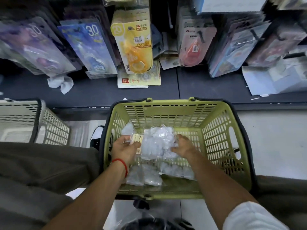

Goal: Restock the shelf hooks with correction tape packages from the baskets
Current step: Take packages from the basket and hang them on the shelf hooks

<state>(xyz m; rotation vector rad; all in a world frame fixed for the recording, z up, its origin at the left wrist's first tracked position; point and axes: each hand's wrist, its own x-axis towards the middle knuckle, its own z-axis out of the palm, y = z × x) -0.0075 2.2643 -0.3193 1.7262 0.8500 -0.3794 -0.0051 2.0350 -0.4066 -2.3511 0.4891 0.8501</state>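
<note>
The clear bag of packages (157,141) lies in the green basket (216,130), long axis twelve to six; left hand (124,149) pinches its nine o'clock edge, right hand (183,146) grips the three o'clock side (more bags (144,176) beneath), hanging packages (132,42) at twelve

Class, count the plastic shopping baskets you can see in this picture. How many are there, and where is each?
2. The green slatted plastic basket sits in the centre, under both hands; the beige slatted plastic basket is at the left edge, partly cut off.
</note>
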